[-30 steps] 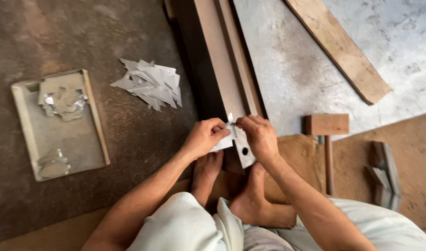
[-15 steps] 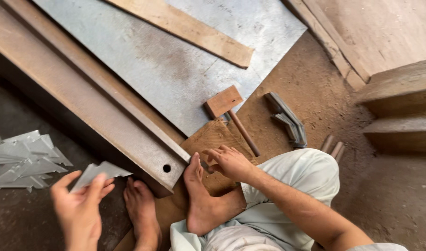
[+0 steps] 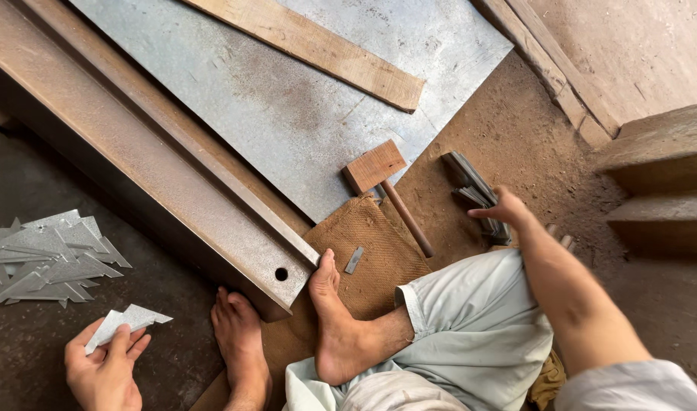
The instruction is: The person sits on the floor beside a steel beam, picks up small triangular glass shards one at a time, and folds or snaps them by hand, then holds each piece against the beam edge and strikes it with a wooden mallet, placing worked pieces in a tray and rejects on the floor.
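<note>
Two hands in view, well apart. Our left hand (image 3: pixel 105 369) pinches a cut metal piece (image 3: pixel 127 323) between thumb and fingers, its long axis running up-right, just below the pile of similar pieces (image 3: pixel 47 259). Our right hand (image 3: pixel 504 209) reaches out to the stack of metal strips (image 3: pixel 474 190), fingers loosely spread and touching it or just short, hard to tell. Stack lies straight ahead of the right fingertips, its long axis slanting down-right. Wooden mallet (image 3: pixel 386 190) sits between the stack and steel beam (image 3: pixel 173 183).
</note>
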`<state>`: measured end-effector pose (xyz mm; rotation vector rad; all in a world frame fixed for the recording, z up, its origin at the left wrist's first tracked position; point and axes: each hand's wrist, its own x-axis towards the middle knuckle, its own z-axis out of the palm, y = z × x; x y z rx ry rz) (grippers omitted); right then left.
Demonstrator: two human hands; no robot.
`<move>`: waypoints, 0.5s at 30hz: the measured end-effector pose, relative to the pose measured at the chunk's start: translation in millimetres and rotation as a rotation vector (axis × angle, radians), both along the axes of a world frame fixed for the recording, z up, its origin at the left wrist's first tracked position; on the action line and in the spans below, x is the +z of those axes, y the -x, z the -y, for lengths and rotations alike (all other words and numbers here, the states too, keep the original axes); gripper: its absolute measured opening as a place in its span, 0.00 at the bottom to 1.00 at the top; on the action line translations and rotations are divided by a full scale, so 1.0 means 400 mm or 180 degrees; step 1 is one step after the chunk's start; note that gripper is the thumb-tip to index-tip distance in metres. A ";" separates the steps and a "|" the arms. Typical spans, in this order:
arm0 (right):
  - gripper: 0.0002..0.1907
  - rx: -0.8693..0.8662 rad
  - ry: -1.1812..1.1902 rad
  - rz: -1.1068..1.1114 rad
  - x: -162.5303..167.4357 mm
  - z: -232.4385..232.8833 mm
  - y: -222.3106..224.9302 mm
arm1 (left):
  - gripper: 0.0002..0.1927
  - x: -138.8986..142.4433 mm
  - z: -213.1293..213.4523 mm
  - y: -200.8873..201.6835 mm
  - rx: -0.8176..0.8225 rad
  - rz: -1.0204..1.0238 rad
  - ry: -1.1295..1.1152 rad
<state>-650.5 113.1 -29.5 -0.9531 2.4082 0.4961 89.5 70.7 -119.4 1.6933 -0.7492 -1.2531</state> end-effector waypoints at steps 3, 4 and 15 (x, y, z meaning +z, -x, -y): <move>0.44 0.0128 0.0211 -0.0356 -0.030 -0.025 -0.009 | 0.29 0.013 0.019 0.006 -0.0007 0.0328 -0.0022; 0.37 0.0156 0.0181 -0.0528 -0.029 -0.029 -0.014 | 0.32 0.024 0.024 0.009 -0.0015 0.0528 -0.0026; 0.27 -0.0587 0.2183 0.1778 0.125 0.127 -0.143 | 0.24 0.238 0.072 0.138 -0.0235 0.1039 0.0752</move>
